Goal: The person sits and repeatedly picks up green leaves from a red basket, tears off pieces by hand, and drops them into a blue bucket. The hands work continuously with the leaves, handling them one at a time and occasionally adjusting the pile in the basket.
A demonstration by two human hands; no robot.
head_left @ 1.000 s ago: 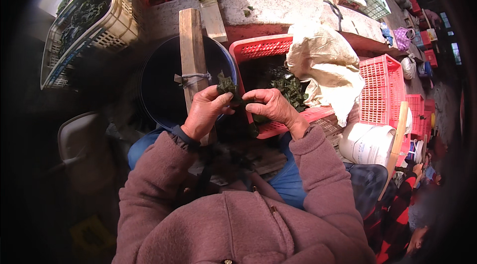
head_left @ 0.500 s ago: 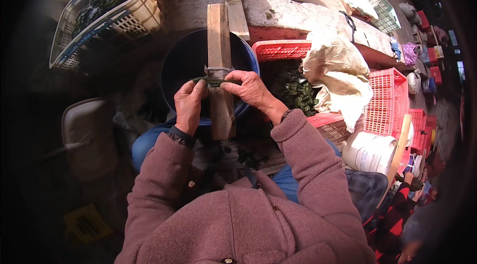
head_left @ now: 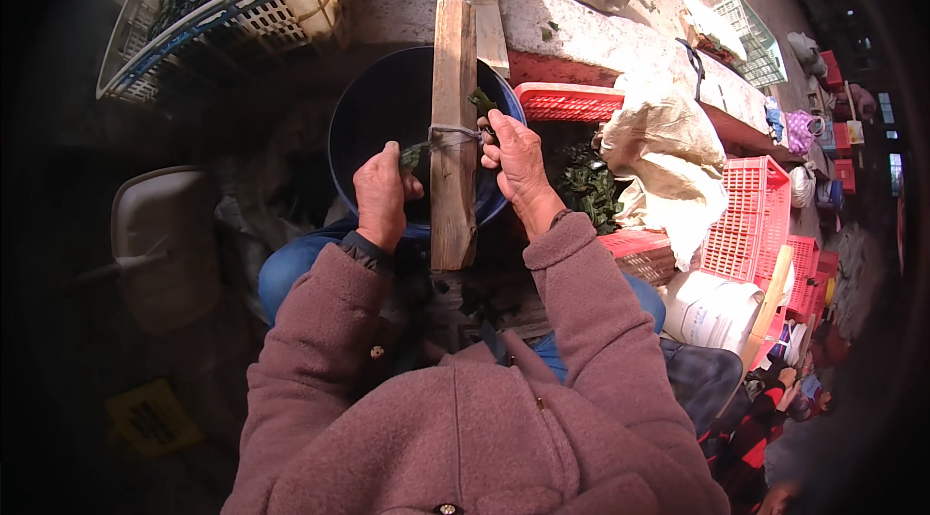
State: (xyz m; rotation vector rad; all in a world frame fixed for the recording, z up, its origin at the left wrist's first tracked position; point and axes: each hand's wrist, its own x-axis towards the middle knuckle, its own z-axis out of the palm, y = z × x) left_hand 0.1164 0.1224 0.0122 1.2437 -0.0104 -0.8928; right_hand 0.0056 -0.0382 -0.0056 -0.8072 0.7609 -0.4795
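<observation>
Since the frame half a second earlier, the left hand (head_left: 381, 193) and right hand (head_left: 518, 158) have been moved apart, from over the wooden plank (head_left: 452, 190) to either side of it. The dark blue tub (head_left: 511, 96) is spanned by the plank. To its right, the red crate (head_left: 572, 102) is seen, partly covered by a cream cloth (head_left: 668, 152); leafy greens (head_left: 589, 187) are contained in it. The plank is encircled by a thin cord (head_left: 445, 136). The right fingers are closed narrowly beside the cord; a dark green scrap (head_left: 481, 101) is pinched there, its end projecting above the fingertips. At the left hand, a green leaf piece (head_left: 414, 158) is held between thumb and curled fingers, extended toward the plank. Whether the two pieces are joined cannot be told
</observation>
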